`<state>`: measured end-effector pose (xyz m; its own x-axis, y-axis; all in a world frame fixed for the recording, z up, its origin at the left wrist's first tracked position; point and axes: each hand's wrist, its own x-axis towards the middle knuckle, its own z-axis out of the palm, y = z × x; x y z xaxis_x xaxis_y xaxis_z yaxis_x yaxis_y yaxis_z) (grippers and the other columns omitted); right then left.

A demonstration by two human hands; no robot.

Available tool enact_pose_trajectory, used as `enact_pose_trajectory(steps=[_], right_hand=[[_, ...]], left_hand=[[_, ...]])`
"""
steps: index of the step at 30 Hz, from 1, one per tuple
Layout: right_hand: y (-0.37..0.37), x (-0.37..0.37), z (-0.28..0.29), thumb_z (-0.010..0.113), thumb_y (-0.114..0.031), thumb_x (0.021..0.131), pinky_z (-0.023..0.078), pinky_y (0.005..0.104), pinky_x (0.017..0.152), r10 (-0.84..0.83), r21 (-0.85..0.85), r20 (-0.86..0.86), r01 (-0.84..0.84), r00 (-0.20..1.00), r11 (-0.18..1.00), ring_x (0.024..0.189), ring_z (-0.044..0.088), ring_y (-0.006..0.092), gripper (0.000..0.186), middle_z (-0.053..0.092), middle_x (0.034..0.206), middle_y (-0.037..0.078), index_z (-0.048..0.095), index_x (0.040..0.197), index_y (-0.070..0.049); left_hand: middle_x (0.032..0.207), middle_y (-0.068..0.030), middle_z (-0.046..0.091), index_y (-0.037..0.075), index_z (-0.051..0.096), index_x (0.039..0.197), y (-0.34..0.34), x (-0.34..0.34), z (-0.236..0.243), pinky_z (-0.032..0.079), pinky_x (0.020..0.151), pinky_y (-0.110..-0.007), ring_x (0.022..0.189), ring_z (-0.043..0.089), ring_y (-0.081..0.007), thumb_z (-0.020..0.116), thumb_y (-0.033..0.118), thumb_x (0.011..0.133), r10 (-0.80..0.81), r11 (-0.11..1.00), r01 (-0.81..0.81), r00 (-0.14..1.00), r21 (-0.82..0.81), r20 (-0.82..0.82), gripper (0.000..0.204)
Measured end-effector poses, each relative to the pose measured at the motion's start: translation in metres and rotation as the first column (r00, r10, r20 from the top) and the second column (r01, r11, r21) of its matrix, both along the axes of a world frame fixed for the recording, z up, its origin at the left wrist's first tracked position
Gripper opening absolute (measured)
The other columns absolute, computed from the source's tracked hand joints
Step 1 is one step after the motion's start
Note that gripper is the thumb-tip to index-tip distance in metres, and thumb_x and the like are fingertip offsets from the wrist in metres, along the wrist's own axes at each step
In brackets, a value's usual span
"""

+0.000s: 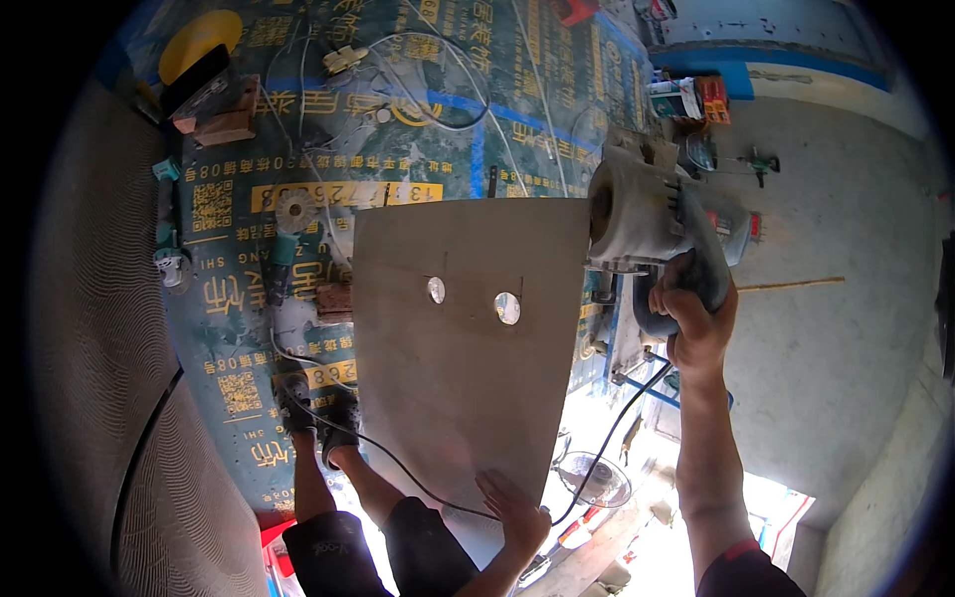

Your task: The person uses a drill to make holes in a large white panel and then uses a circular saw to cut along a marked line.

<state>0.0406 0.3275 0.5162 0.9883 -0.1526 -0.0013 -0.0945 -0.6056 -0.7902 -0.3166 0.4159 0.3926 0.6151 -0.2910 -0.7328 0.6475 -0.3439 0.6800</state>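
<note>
A large grey tile (453, 378) with two round holes near its far part fills the middle. My left hand (514, 514) lies on the tile's near right part, fingers stretched out. A dark power cord (430, 491) crosses the near part of the tile and meets that hand; whether it passes over or under the hand I cannot tell. My right hand (691, 313) is closed round the loop handle of a dusty grey power tool (642, 214). The tool sits at the tile's far right edge; its cutting part does not show clearly.
Green printed floor sheeting (229, 328) spreads under loose cables. On the left lie an angle grinder (288, 224) and another grinder (171, 264). Bricks (224, 117) stand far left, a round basin (594, 478) near right. A wooden stick (793, 285) lies on the concrete floor.
</note>
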Motion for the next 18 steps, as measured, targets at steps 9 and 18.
enact_pose_trajectory(steps=[9, 18], right_hand=[[0.0006, 0.0011, 0.0022, 0.049, -0.005, 0.062, 0.045, 0.0221, 0.050, -0.043, 0.070, 0.017, 0.041, 0.999, 0.997, 0.052, 0.051, 0.0085, 0.070, 0.052, 0.066, 0.004, 0.050, 0.129, 0.015], [-0.0001, 0.0072, 0.0022, 0.048, -0.005, 0.061, 0.045, 0.0217, 0.051, -0.016, 0.067, 0.007, 0.016, 1.000, 0.998, 0.052, 0.051, 0.0088, 0.072, 0.053, 0.066, 0.004, 0.050, 0.130, 0.015]], left_hand=[[0.149, -0.0445, -0.005, -0.018, -0.008, 0.145, 0.0017, -0.0017, 0.0005, 0.015, 0.110, -0.072, 0.140, -0.001, -0.0640, 0.058, 0.004, 0.073, 0.034, 0.999, -0.035, 0.999, -0.036, -0.016, 0.100], [0.150, -0.0438, -0.005, -0.017, -0.009, 0.145, 0.0049, 0.0041, 0.0036, 0.016, 0.110, -0.073, 0.140, -0.001, -0.0642, 0.058, 0.002, 0.073, 0.053, 0.998, -0.053, 0.999, -0.033, -0.013, 0.100]])
